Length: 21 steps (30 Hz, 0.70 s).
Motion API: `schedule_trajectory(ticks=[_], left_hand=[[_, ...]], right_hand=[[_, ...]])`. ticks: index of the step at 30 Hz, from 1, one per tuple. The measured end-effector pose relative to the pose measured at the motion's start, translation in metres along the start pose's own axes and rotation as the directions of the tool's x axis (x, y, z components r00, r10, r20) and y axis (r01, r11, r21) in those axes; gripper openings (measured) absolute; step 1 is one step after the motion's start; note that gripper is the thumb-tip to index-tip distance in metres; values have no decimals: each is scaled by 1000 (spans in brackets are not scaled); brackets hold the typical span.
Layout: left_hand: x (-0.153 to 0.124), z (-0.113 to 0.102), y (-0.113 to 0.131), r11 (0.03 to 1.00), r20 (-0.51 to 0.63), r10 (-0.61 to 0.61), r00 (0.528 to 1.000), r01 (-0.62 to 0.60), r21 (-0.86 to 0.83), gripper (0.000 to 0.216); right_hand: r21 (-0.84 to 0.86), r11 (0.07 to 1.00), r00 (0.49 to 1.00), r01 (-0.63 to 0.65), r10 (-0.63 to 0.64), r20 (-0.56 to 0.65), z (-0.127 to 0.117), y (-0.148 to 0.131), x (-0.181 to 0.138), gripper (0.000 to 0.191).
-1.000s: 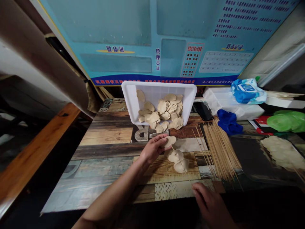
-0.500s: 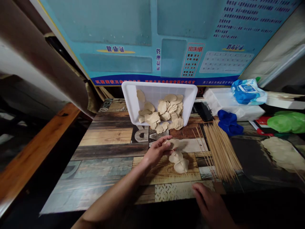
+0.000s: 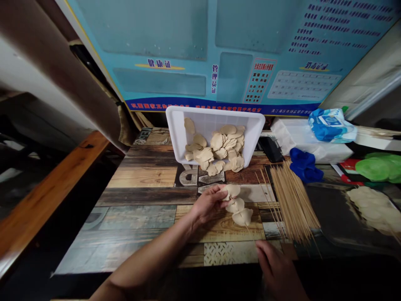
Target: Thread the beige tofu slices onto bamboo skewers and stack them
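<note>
My left hand [image 3: 209, 203] pinches a pale round slice [image 3: 232, 191] at the top of a thin skewer [image 3: 247, 228]. Two more slices [image 3: 239, 211] sit threaded just below it. My right hand [image 3: 275, 267] is low at the front edge, fingers curled at the skewer's lower end; its grip is partly hidden. A tilted white tray [image 3: 247, 121] behind holds several of the same beige slices [image 3: 216, 146].
A loose bundle of bamboo skewers [image 3: 291, 198] lies to the right. Blue gloves [image 3: 305, 166], a blue wipes pack [image 3: 330, 124] and green lids [image 3: 377, 167] are at the back right. Filled skewers [image 3: 372, 207] lie far right. A wooden bench [image 3: 46, 196] runs on the left.
My left hand has brought the slice down onto the skewer's tip, close against the two threaded slices. The right hand has stayed almost still.
</note>
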State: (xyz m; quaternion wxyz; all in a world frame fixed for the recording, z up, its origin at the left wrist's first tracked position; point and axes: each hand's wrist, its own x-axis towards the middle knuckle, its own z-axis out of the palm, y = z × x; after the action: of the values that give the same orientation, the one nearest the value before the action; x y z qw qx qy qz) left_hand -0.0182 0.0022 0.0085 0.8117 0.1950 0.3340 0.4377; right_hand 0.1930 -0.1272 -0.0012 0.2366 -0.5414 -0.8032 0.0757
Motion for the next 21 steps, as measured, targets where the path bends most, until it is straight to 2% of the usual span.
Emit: schedule_trajectory(ticks=[4,7,11,15,21], left_hand=[[0,2,-4,980,-73,163,984,-153,130,29],[0,2,-6,948,-64,240,969,-219,229,34],[-1,2,-7,905,-20,275,961,-252,343,33],[-1,3,-9,923,-10,220,976,-205,325,39],[-2,6,-9,998,-11,-10,1000,11,60,27]], right_hand=[[-15,1000,1000,6,-6,-9,-2,-2,1,30],[-29,999,1000,25,-26,-12,-4,-4,2,29],[-46,999,1000,17,-16,16,-7,-5,1,30],[-46,999,999,-11,14,48,-7,-3,0,32],[-14,999,997,48,-47,59,-5,0,-2,28]])
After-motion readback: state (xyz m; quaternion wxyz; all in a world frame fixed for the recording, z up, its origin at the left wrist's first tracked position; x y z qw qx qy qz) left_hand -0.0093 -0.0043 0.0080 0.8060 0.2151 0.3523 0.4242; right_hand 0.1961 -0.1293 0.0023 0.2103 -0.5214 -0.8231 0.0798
